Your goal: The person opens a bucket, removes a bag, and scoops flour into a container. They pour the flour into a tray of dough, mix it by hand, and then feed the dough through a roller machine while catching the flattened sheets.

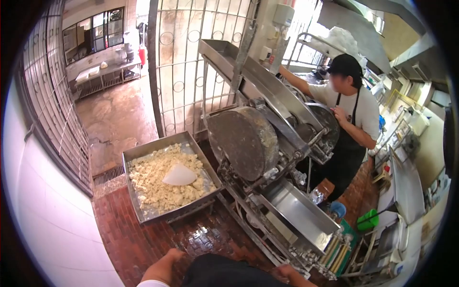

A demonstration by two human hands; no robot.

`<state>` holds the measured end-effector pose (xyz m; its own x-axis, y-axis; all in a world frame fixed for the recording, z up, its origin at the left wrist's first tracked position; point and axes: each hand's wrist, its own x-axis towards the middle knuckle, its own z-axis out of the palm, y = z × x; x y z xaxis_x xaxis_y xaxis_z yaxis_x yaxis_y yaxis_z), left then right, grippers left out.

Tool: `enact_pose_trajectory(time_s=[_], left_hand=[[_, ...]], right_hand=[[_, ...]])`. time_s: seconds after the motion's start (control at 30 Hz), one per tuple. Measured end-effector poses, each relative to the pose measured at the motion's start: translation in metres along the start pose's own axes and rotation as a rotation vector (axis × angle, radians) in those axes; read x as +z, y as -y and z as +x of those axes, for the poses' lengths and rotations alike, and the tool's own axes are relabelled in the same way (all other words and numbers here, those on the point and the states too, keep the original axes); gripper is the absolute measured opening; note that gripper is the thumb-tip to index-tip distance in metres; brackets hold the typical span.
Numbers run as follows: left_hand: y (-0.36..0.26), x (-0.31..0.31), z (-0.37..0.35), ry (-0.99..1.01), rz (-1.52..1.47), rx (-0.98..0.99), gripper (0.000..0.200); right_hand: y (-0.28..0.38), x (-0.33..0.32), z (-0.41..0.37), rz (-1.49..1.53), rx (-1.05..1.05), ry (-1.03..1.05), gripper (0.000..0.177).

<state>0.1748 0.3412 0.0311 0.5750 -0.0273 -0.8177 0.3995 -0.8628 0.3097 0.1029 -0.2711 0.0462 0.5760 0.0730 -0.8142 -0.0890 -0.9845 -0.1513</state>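
Left hand (175, 254) low, near the tray (178, 211) of crumbly dough (155, 184); right hand (287, 271) by the rollers (334, 258). Can't tell whether fingers are clenched or loose.

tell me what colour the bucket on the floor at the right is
Bright green; the bucket shows best in the head view, the only one.

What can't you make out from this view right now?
All in the head view:
- Left hand: fingers too small and indistinct to tell open or shut.
- Right hand: likewise unclear, near the bottom edge.
- Co-worker's feet: hidden behind the lower metal chute.
- Tray bottom: mostly hidden by crumbly dough.
- Items on the far table: too small to identify.
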Motion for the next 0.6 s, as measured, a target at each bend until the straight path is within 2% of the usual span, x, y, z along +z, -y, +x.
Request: enact_pose_trajectory(time_s=[0.03,0.07,0.1,0.17,0.2,0.23,0.27,0.3,0.33,0.37,0.4,0.43,0.5,0.57,0.6], left_hand=[[0.005,0.002,0.002,0.025,0.076,0.08,0.043],[0.009,0.004,0.004,0.049,0.153,0.161,0.042],[0.011,0.006,0.006,0.053,0.155,0.162,0.042],[0.011,0.006,0.006,0.012,0.27,0.2,0.037],[0.011,0.007,0.008,0.017,0.284,0.206,0.037],[0.015,0.014,0.017,-0.063,0.219,0.285,0.036],[0.012,0.014,0.018,-0.14,0.154,0.365,0.046],[0.009,0.013,0.02,-0.129,0.172,0.376,0.046],[0.001,0.01,0.016,-0.085,0.046,0.233,0.046],[-0.008,0.005,0.009,-0.042,-0.079,0.087,0.045],[-0.009,0.004,0.013,-0.033,-0.061,0.094,0.045],[-0.01,0.001,0.015,0.018,-0.055,0.051,0.04],[-0.01,-0.001,0.017,0.073,-0.035,0.011,0.037],[-0.009,-0.004,0.006,-0.055,0.068,0.201,0.043],[-0.001,0.001,0.016,-0.048,0.079,0.208,0.043]], right_hand=[[0.0,0.0,-0.005,0.0,0.0,0.003,0.041],[0.001,-0.003,-0.016,0.183,-0.036,-0.043,0.04],[0.002,-0.006,-0.026,0.368,-0.07,-0.089,0.04],[0.023,-0.027,-0.036,0.339,-0.02,-0.11,0.037],[0.033,-0.032,-0.042,0.309,0.027,-0.132,0.035],[0.034,-0.029,-0.034,0.326,0.037,-0.136,0.035],[0.025,-0.02,-0.01,0.432,0.14,-0.129,0.032],[0.014,-0.006,0.004,0.539,0.244,-0.121,0.031],[0.018,-0.008,-0.001,0.558,0.256,-0.123,0.031],[0.026,-0.021,-0.004,0.183,-0.002,-0.156,0.033],[0.035,-0.032,-0.009,-0.195,-0.257,-0.183,0.036],[0.046,-0.038,-0.018,-0.179,-0.246,-0.185,0.036],[0.07,-0.049,-0.037,0.629,0.153,-0.068,0.042],[0.092,-0.064,-0.06,0.6,0.121,-0.132,0.035],[0.096,-0.066,-0.067,0.557,0.083,-0.193,0.03]])
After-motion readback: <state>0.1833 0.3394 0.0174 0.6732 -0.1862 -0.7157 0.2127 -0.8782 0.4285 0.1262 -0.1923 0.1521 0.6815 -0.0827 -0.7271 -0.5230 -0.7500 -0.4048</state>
